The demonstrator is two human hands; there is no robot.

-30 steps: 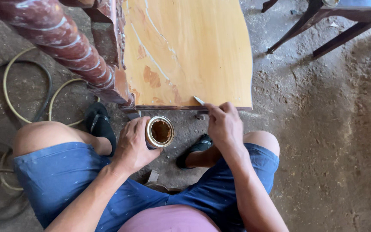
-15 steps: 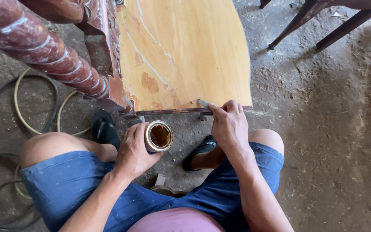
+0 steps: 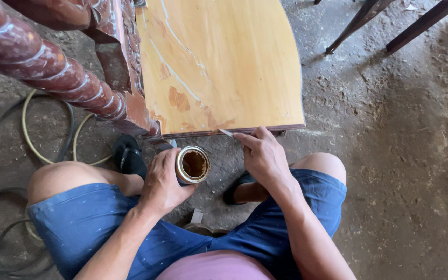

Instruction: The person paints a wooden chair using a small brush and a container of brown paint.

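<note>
My left hand (image 3: 163,182) grips a small open tin can (image 3: 192,165) with brown paste inside, held between my knees. My right hand (image 3: 263,155) pinches a small metal blade or putty knife (image 3: 226,133), whose tip touches the near edge of a light yellow-orange wooden panel (image 3: 224,62). The panel has pale scratch lines and brownish patches near its front edge. I am seated low, in blue shorts, with my knees spread to either side.
A dark red carved, twisted furniture post (image 3: 47,67) rises at the left beside the panel. Coiled hoses (image 3: 32,140) lie on the dusty concrete floor at the left. Dark metal legs (image 3: 369,21) stand at the top right. Black sandals (image 3: 128,154) are on my feet.
The view has shifted slightly. My right hand has slid a little to the left along the panel's front edge with the blade. The can stays in my left hand.
</note>
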